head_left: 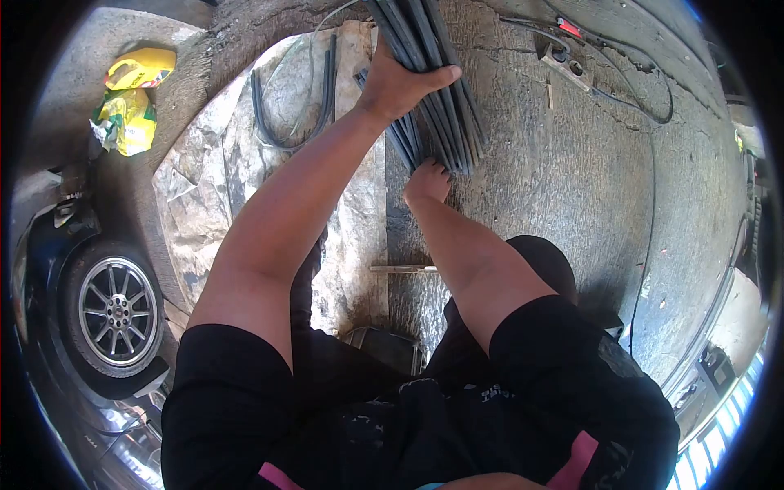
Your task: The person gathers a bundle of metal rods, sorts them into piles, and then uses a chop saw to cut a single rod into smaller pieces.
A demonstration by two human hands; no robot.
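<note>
A thick bundle of long black tubes (418,41), which look like rubber, runs from the top edge of the view down toward the middle. My left hand (400,86) is wrapped around the bundle, its thumb laid across the front. At the lower ends, my right hand (429,181) has its fingers curled in against several black tubes; its fingertips are partly hidden. Left of the bundle, a bent black tube (258,110) lies in a U shape on a stained, pale sheet (208,167).
A socket block (565,69) with a cable lies at the upper right. Yellow packages (131,122) sit at the upper left, above a vehicle wheel (118,312). A thin wooden stick (404,269) lies before me, near a dark seat-like object (382,349).
</note>
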